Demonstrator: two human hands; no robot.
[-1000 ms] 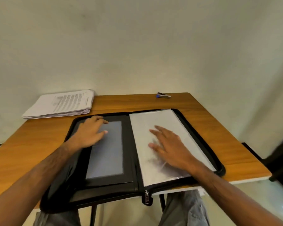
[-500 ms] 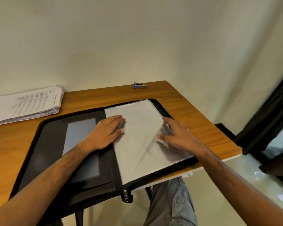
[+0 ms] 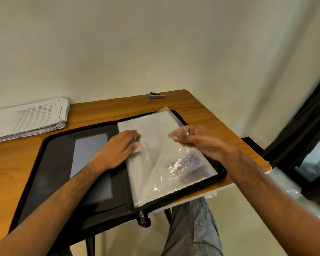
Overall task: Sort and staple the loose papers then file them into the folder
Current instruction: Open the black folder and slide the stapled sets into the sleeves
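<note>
At the back left corner of the tabletop [image 3: 207, 115] lies the stack of papers [image 3: 29, 117], apparently not yet sorted or stapled, its near edge fanned and uneven. The risk there is that a careless grab at the stack sends the top sheets sliding toward the left edge.

The black folder [image 3: 55, 163] lies open across the middle of the tabletop, its front edge and zipper pull [image 3: 142, 218] hanging past the front edge. Weight pressed on that overhang could tip or drag the folder off toward the person's lap.

The left hand [image 3: 116, 150] rests flat, fingers straight, on the inner edge of the clear sleeves [image 3: 151, 145] near the spine, pinning them down. If it lifts, the sleeves could flip over together.

The stapler [image 3: 157, 96] sits at the back edge, well apart from both hands and close enough to the edge that a nudge could knock it off.

The right hand [image 3: 198, 143] pinches the top sleeve's outer edge and holds it raised. The film is thin and crinkled; too hard a pull could crease or tear it at the spine.
</note>
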